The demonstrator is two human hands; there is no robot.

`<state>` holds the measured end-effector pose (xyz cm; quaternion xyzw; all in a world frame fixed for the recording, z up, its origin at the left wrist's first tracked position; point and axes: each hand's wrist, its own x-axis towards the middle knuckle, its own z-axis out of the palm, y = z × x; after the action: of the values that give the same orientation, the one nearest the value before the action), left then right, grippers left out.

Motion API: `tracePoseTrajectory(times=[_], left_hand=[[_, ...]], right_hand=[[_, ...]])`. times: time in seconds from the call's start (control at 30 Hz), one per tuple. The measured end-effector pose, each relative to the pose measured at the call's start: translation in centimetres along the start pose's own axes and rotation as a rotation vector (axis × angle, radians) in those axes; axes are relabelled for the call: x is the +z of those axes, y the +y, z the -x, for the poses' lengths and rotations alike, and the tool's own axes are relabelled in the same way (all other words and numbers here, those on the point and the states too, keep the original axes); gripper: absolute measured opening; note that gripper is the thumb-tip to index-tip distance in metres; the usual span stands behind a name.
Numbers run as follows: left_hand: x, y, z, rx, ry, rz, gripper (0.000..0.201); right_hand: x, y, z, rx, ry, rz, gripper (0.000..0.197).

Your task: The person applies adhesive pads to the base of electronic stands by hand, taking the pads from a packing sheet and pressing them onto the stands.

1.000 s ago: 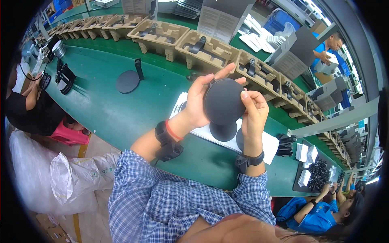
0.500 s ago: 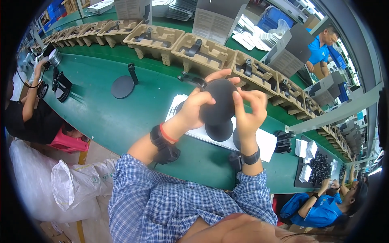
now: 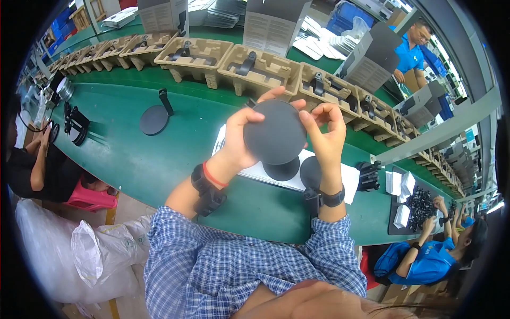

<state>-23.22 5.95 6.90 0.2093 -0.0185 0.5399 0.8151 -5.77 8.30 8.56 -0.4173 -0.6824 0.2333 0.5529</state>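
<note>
A round black stand base (image 3: 275, 139) is held up over the bench, its flat face toward me. My left hand (image 3: 237, 137) grips it by the left edge, with the thumb on the face and the fingers behind. Part of an arm shows behind its upper left; the rest is hidden. At the right edge, the thumb and fingers of my right hand (image 3: 326, 130) pinch the rim. Below lie white sheets (image 3: 348, 181) with black discs (image 3: 311, 171) on them. A similar stand with an upright arm (image 3: 154, 120) rests on the bench to the left.
Moulded pulp trays (image 3: 258, 69) with black parts line the green bench's (image 3: 180, 154) far side. Black parts (image 3: 367, 176) stand to the right, near a dark tray (image 3: 398, 226) of small pieces. Co-workers sit at both ends; another person stands across the bench.
The round base has turned from a tilt to nearly face-on and moved slightly left. Its arm, seen before at upper left, is now mostly hidden. Both hands still hold it.
</note>
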Motion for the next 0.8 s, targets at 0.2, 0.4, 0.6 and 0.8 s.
tracePoseTrajectory(times=[0.2, 0.4, 0.6, 0.8], left_hand=[[-0.5, 0.9, 0.1, -0.034, 0.106, 0.206, 0.046], [-0.3, 1.2, 0.2, -0.153, 0.385, -0.085, 0.047], [-3.1, 2.8, 2.8, -0.122, 0.220, -0.543, 0.053], [-8.2, 4.9, 4.3, 0.135, 0.364, -0.752, 0.034]], right_hand=[[-1.6, -1.7, -0.6, -0.482, -0.126, 0.270, 0.034], [0.7, -3.3, 0.6, -0.945, -0.403, 0.884, 0.043], [1.2, -0.5, -4.0, -0.635, -0.147, 0.820, 0.045], [1.9, 8.6, -11.2, -0.079, -0.091, 1.009, 0.052]])
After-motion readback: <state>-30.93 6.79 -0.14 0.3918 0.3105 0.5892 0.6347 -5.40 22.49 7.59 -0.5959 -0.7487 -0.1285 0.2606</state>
